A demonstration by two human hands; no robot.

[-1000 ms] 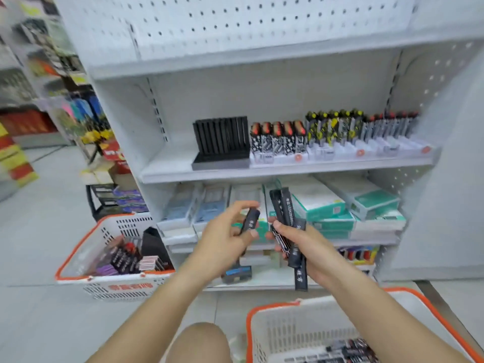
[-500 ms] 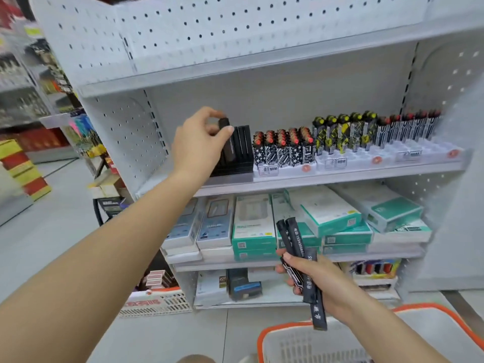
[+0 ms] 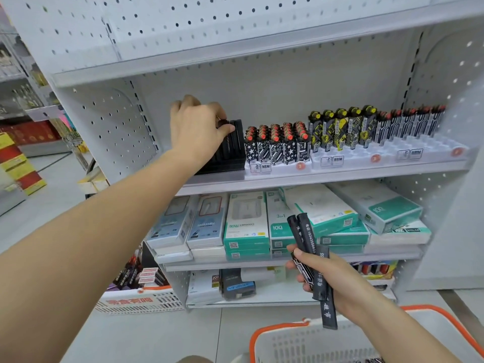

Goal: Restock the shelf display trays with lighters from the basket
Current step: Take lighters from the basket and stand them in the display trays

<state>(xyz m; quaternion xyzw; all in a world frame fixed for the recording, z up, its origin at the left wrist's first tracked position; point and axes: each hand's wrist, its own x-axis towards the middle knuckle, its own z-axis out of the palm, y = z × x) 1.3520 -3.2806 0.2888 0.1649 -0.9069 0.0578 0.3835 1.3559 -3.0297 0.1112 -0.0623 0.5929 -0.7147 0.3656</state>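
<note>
Since a moment ago my left hand [image 3: 197, 127] has dropped from above the black tray [image 3: 227, 155] onto it, fingers pinching a black lighter [image 3: 225, 123] I judge I'm seating in a slot. Next comes letting go and fetching another. Patterned lighters [image 3: 277, 145] crowd the tray's right edge, so little room. My right hand [image 3: 323, 275] grips spare black lighters [image 3: 314, 255] over the basket [image 3: 272, 334].
</note>
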